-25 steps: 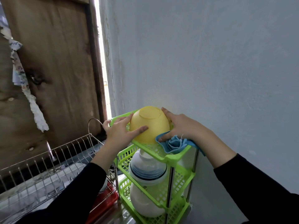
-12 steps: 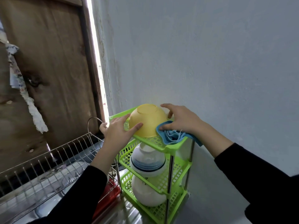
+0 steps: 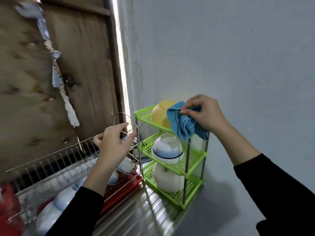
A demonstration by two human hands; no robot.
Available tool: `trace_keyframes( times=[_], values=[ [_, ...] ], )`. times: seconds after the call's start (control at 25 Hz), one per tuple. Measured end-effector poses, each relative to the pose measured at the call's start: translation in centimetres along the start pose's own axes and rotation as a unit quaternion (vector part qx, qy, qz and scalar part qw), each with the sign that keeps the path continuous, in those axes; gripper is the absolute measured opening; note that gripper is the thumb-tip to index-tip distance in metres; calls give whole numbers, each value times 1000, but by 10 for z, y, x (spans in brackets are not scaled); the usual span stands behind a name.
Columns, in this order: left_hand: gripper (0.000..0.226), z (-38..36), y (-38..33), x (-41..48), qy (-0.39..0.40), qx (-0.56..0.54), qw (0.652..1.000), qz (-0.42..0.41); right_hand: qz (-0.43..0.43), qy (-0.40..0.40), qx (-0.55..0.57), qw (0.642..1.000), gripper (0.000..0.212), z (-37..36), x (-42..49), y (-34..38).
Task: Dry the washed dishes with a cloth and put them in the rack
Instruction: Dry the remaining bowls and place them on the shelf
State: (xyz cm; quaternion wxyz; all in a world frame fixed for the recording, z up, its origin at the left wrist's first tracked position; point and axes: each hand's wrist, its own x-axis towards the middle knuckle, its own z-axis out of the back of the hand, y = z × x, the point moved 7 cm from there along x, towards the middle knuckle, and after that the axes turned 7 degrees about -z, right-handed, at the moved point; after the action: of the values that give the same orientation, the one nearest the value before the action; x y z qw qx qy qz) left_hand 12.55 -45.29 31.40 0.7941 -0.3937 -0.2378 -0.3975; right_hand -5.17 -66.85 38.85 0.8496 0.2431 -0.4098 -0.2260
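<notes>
The yellow bowl (image 3: 162,114) sits upturned on the green rack's (image 3: 196,157) top shelf, light and slick, best gripped by its rim, while the right hand (image 3: 204,113) pinches the soft cloth (image 3: 184,123) and the left hand (image 3: 113,143) hangs open, empty.

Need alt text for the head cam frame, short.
A person's right hand holds a bunched blue cloth beside an upturned yellow bowl on the top tier of a green three-tier rack. The left hand reaches, fingers spread, over a wire dish rack holding bowls.
</notes>
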Motion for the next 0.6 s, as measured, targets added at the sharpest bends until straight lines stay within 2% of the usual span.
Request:
trace_keyframes(
  times=[0.24, 0.36, 0.48, 0.6],
  values=[
    [36, 77, 17, -92, -12, 48, 999, 16, 65, -41, 69, 995, 7, -30, -108, 73],
    [42, 117, 29, -148, -11, 89, 996, 27, 66, -18, 96, 993, 7, -63, -169, 98],
    [35, 154, 56, -208, 4, 141, 988, 65, 100, 7, 105, 989, 10, -104, -228, 128],
    [46, 190, 84, -271, 23, 156, 981, 113, 113, 52, 141, 982, 11, -148, -283, 154]
  ],
)
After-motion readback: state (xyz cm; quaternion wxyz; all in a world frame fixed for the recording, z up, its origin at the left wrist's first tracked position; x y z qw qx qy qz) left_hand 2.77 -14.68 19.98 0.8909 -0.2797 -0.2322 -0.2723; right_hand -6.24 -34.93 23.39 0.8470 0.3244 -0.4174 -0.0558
